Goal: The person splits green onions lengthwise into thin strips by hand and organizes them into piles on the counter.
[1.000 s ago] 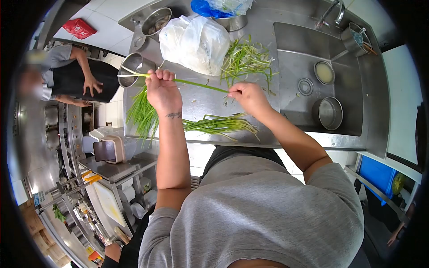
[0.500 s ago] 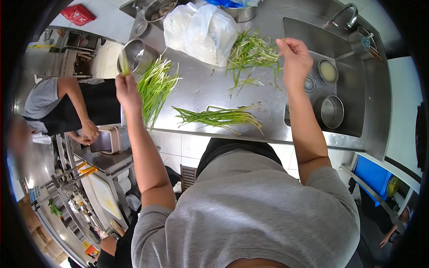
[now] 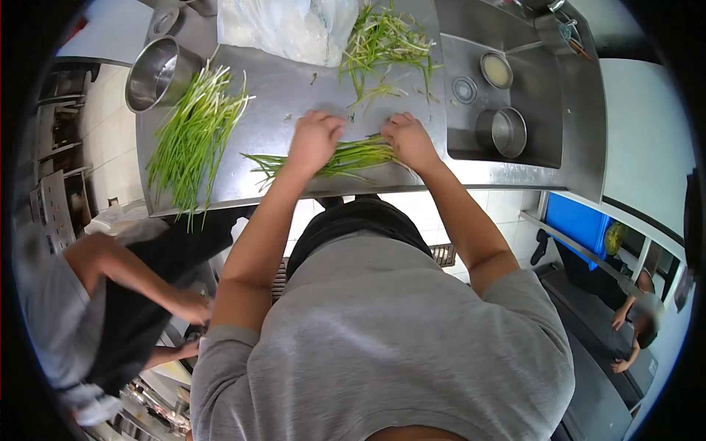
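Note:
Both of my hands are over a small bunch of green onions [image 3: 346,157] near the counter's front edge. My left hand [image 3: 316,140] is just above the bunch's left part, fingers curled; whether it grips anything is unclear. At the right end, the closed fingers of my right hand [image 3: 409,141] touch the stalks, and what they pinch is too small to make out. A larger pile of green onions [image 3: 193,132] lies at the left, white ends toward the back. Loose trimmings [image 3: 390,40] are heaped at the back, beside a white plastic bag [image 3: 287,28].
An empty metal pot [image 3: 162,75] stands at the counter's left. The sink [image 3: 540,95] at the right holds a pot [image 3: 507,132] and a bowl of cloudy liquid [image 3: 496,70]. A co-worker [image 3: 125,294] is close at the left; another person [image 3: 640,323] is at the far right.
Both hands have come together over the front bunch. The stalk in my left hand is no longer there. The view has shifted, and the co-worker at the left is closer.

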Available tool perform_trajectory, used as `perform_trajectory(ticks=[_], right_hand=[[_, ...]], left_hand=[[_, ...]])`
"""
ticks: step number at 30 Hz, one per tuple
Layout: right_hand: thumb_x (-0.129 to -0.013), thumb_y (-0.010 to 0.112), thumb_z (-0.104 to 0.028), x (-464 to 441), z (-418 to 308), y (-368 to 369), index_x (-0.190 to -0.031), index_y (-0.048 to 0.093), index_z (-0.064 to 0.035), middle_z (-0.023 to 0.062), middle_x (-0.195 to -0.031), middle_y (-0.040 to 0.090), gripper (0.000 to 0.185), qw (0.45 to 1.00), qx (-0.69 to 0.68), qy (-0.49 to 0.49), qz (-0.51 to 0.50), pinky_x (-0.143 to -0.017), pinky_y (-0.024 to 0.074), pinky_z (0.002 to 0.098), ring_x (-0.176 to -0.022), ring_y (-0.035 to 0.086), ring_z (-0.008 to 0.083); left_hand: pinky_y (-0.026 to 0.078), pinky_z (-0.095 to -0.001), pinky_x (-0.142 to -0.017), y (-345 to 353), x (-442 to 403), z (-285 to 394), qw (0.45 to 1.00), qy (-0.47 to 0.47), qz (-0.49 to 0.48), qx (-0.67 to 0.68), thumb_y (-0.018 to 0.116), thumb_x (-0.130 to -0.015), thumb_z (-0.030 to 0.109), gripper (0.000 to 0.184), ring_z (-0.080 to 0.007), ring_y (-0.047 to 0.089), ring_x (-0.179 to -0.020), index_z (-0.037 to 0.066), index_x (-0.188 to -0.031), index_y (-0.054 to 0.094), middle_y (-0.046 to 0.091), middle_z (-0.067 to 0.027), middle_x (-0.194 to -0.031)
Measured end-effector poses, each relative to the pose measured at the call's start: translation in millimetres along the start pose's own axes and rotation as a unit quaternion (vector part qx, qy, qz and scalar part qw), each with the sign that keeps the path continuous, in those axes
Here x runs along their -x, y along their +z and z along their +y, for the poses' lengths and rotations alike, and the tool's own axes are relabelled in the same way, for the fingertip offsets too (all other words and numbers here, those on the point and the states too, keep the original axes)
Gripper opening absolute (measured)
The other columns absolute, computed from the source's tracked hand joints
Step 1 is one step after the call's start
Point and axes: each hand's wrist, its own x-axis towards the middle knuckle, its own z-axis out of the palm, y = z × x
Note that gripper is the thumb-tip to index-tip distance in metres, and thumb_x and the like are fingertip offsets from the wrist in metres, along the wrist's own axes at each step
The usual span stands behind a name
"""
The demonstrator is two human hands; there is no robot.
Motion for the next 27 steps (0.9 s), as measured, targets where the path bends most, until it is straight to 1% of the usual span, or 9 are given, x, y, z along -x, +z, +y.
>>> perform_trajectory(ticks=[2, 8, 11, 14, 17, 20, 23, 24, 27], right_hand=[[-0.073, 0.056, -0.009, 0, -5, -2, -0.078, 0.058, -0.0094, 0.0069, -0.086, 0.056, 0.006, 1.0, 0.023, -0.013, 0.008, -0.077, 0.0394, 0.0405, -0.091, 0.051, 0.0273], [-0.076, 0.057, -0.011, -3, -12, -4, -0.079, 0.058, -0.0107, 0.0057, -0.09, 0.055, 0.004, 0.999, 0.018, -0.03, 0.031, -0.081, 0.0372, 0.0407, -0.097, 0.049, 0.0249], [-0.075, 0.06, -0.012, -3, -9, 2, -0.082, 0.06, -0.0092, 0.0069, -0.087, 0.056, 0.007, 0.999, -0.001, -0.035, 0.034, -0.081, 0.0388, 0.0399, -0.094, 0.052, 0.0257], [-0.075, 0.061, -0.011, -15, -7, -12, -0.084, 0.06, -0.0058, 0.009, -0.082, 0.058, 0.011, 0.993, -0.102, 0.021, 0.062, -0.076, 0.0423, 0.0387, -0.086, 0.055, 0.028], [-0.075, 0.061, -0.008, -23, -14, -40, -0.085, 0.06, -0.0027, 0.0111, -0.078, 0.06, 0.011, 0.976, -0.188, 0.063, 0.095, -0.07, 0.0451, 0.0367, -0.078, 0.058, 0.0282], [-0.078, 0.061, -0.007, -32, -10, -65, -0.088, 0.061, -0.0039, 0.0096, -0.081, 0.062, 0.01, 0.956, -0.257, 0.091, 0.111, -0.068, 0.0455, 0.0316, -0.076, 0.058, 0.0221], [-0.08, 0.062, -0.008, -41, 9, -82, -0.092, 0.062, -0.0056, 0.0067, -0.084, 0.063, 0.012, 0.927, -0.336, 0.13, 0.107, -0.07, 0.0457, 0.0293, -0.078, 0.058, 0.0172], [-0.08, 0.062, -0.009, -43, 16, -85, -0.093, 0.063, -0.0059, 0.0058, -0.084, 0.064, 0.013, 0.915, -0.363, 0.145, 0.102, -0.071, 0.0459, 0.0292, -0.079, 0.058, 0.0162], [-0.081, 0.063, -0.011, -42, 30, -81, -0.097, 0.064, -0.0058, 0.0031, -0.085, 0.064, 0.017, 0.968, -0.218, 0.027, -0.121, -0.072, 0.0459, 0.0274, -0.08, 0.057, 0.013]], left_hand=[[0.04, -0.042, -0.082, 15, -1, 11, 0.999, 0.004, -0.047, -0.013, 0.063, -0.076, 0.018, 0.015, -0.0306, 0.055, -0.093, 0.011, -0.089, 0.067, 0.06, -0.009, -0.088], [0.038, -0.0422, -0.084, 38, 0, 16, 0.997, 0.003, -0.063, -0.052, 0.064, -0.076, 0.018, 0.015, -0.0278, 0.052, -0.099, 0.01, -0.088, 0.065, 0.057, -0.008, -0.089], [0.04, -0.0418, -0.08, 40, -4, 13, 0.994, 0.027, -0.064, -0.082, 0.061, -0.078, 0.016, 0.008, -0.0288, 0.055, -0.092, 0.011, -0.083, 0.063, 0.06, -0.0081, -0.087], [0.044, -0.0411, -0.074, 28, -13, 13, 0.999, -0.009, -0.032, 0.029, 0.058, -0.081, 0.015, 0.01, -0.0309, 0.058, -0.083, 0.008, -0.086, 0.061, 0.062, -0.0111, -0.084], [0.046, -0.0403, -0.067, 3, -19, 23, 0.988, -0.087, 0.006, 0.13, 0.056, -0.084, 0.016, 0.014, -0.0336, 0.06, -0.075, 0.005, -0.091, 0.059, 0.064, -0.0143, -0.083], [0.047, -0.0377, -0.064, -22, -28, 30, 0.977, -0.133, 0.012, 0.165, 0.054, -0.086, 0.016, 0.016, -0.0299, 0.062, -0.073, 0.002, -0.093, 0.057, 0.064, -0.0144, -0.082], [0.046, -0.0319, -0.063, -36, -32, 20, 0.961, -0.151, 0.051, 0.227, 0.055, -0.086, 0.016, 0.016, -0.0212, 0.061, -0.067, 0.002, -0.092, 0.057, 0.063, -0.0115, -0.076], [0.045, -0.0304, -0.062, -41, -32, 16, 0.957, -0.162, 0.06, 0.233, 0.055, -0.086, 0.015, 0.015, -0.0186, 0.059, -0.066, 0.001, -0.092, 0.057, 0.062, -0.0102, -0.074], [0.043, -0.0267, -0.059, -51, -30, 19, 0.949, -0.179, 0.08, 0.246, 0.056, -0.086, 0.014, 0.015, -0.0126, 0.055, -0.062, 0.001, -0.092, 0.056, 0.06, -0.0068, -0.07]])
